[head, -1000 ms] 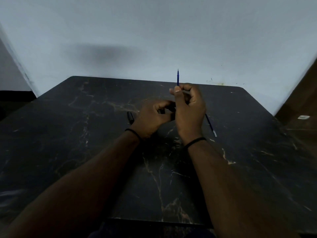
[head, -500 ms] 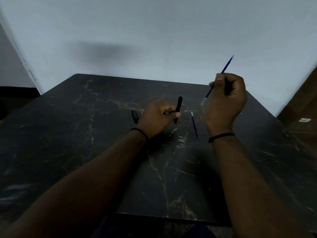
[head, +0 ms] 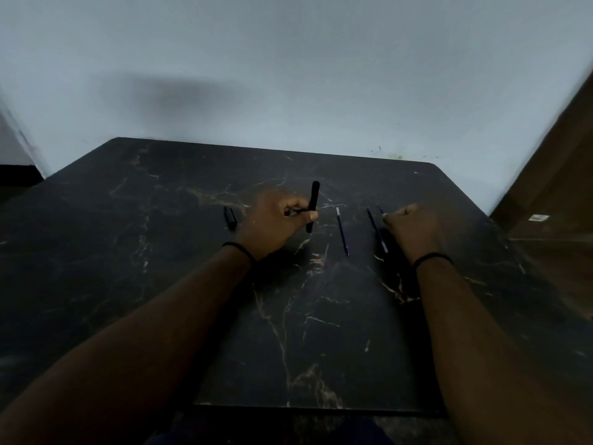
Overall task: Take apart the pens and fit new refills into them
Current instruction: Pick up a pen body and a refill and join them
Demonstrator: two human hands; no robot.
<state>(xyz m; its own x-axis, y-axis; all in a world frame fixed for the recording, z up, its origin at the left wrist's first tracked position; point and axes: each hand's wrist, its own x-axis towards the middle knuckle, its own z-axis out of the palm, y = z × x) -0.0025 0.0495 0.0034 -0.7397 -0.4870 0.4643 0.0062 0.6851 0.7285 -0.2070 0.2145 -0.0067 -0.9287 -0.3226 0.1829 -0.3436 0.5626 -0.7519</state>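
My left hand is closed on a black pen barrel, holding it nearly upright just above the dark marble table. A blue refill lies on the table just right of the barrel. My right hand rests low on the table with its fingers curled. A second blue refill runs along its left edge at the thumb, and a short blue tip shows above the thumb. I cannot tell whether that tip is part of the same refill. A black pen cap lies left of my left hand.
A pale wall rises directly behind the table's far edge. A brown wooden surface stands at the right, past the table's corner. The table's near edge is close to my body.
My right hand pulled the blue refill out of the barrel, swung it up and to the right, then came down to the table. My left hand kept the barrel and tilted it upright.
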